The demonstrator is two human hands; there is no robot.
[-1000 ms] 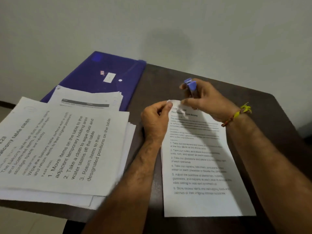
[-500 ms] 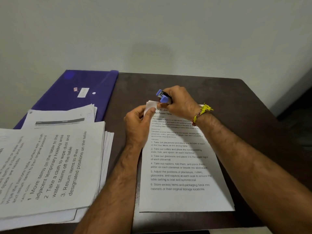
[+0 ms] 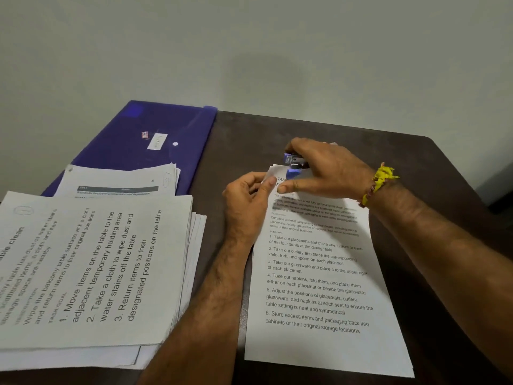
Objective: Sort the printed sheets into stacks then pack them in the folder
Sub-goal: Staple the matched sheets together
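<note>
the dark brown wooden table [image 3: 416, 168] carries a big loose pile of white printed sheets [image 3: 91, 273] at the left and a flat purple plastic folder [image 3: 155, 126] behind it. in front lies a thin white printed set of pages [image 3: 319, 287]; paper this light is floppy and slides, so it is best pinned at the top left corner. there the left hand [image 3: 247, 198] pinches that corner between thumb and fingers, and the right hand [image 3: 327, 170] is curled round a small blue and metal stapler [image 3: 294, 163] set over the same corner. compared with half a second earlier, the stapler sits lower over the corner.
</note>
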